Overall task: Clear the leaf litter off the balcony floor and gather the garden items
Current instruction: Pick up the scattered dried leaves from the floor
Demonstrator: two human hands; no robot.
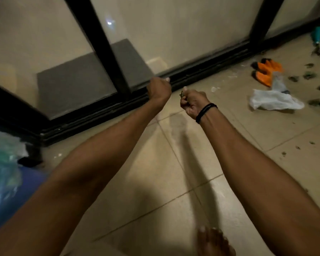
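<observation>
While my right hand [192, 102] pinches leaf bits [182, 95] in closed fingers, my left hand [159, 88] is fisted near the door track [201, 68], contents unclear

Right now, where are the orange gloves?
In the head view, the orange gloves lie on the floor at the far right, near the black door track, just behind the white cloth.
</observation>
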